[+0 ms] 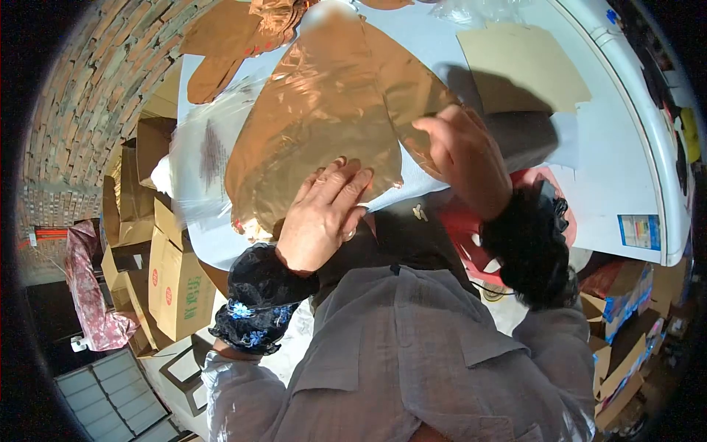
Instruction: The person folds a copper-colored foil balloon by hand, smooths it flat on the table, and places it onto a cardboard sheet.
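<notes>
A large, flat, copper-coloured foil piece (324, 96), looking like an uninflated foil balloon, lies wrinkled and shiny across the table. My left hand (324, 210) rests flat on its near edge, fingers stretched out side by side. To the right, a narrower foil flap (416, 92) spreads beside the main part, with a gap between them. Over the near end of this flap is my right hand (468, 151), slightly blurred; one digit points left, apart from the other bent fingers. I see nothing held in it, though its underside is hidden.
More copper foil (213, 77) lies at the far left beside clear plastic film (210, 147). A cardboard sheet (523, 66) is at the far right of the white table (611, 191). Cardboard boxes (173, 283) stand on the left, near a brick wall (81, 118). A red stool (464, 243) is below the table.
</notes>
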Available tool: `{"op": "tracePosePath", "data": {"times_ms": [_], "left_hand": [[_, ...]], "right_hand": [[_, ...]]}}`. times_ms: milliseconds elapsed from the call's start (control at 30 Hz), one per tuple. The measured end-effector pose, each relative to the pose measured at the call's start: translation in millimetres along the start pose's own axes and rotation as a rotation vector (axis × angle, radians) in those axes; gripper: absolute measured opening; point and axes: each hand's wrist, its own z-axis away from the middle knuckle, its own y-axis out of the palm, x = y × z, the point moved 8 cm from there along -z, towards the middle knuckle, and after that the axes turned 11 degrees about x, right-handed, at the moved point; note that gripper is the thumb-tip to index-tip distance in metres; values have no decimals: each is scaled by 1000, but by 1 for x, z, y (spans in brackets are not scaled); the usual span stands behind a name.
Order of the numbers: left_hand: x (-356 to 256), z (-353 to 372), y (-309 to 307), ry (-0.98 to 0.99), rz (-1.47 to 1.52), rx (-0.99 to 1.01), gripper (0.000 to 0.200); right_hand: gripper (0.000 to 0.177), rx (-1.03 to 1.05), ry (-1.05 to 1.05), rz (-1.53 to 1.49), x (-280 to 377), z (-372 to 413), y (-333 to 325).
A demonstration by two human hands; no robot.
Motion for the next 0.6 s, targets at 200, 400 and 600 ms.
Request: {"op": "tracePosePath", "data": {"times_ms": [200, 400, 600], "left_hand": [[0, 0, 1, 4, -50, 15, 54], [0, 1, -1, 5, -20, 2, 58], [1, 2, 0, 10, -25, -8, 59]], "right_hand": [[19, 189, -65, -243, -47, -46, 30], [26, 534, 303, -625, -79, -65, 75], [34, 642, 585, -969, -78, -66, 83]]}}
